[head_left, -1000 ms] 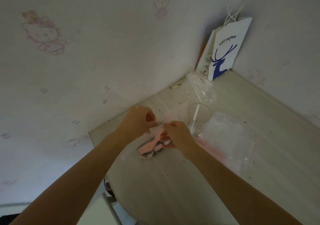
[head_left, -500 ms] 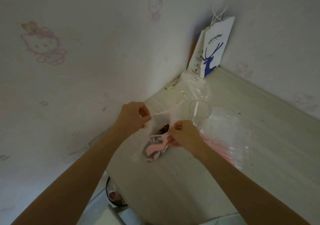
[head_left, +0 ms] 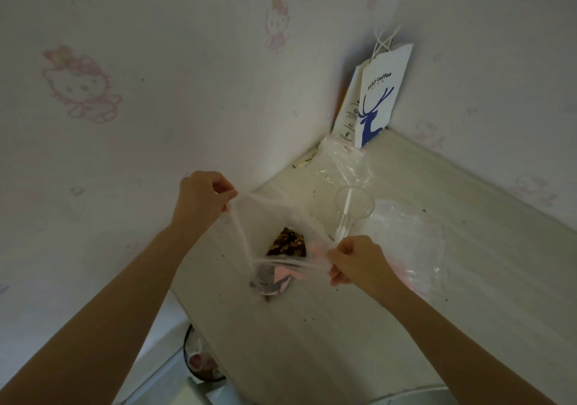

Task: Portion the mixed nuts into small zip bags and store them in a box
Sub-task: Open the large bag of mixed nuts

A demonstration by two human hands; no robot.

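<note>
The mixed nuts (head_left: 288,242) are exposed in the zip bag (head_left: 246,242) over the tabletop (head_left: 343,336), its mouth just pulled wide, rims pinched by fingers (head_left: 224,187) of left hand (head_left: 199,201) and right hand (head_left: 357,264), so portioning can be started.

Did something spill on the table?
Yes. Small dark crumbs lie scattered on the table around the nut bag, as if bits fell out. Nothing else looks odd.

Clear, glossy plastic film forms the zip bag (head_left: 274,217); the cup (head_left: 354,206) is transparent plastic, the tabletop (head_left: 343,326) matt.
</note>
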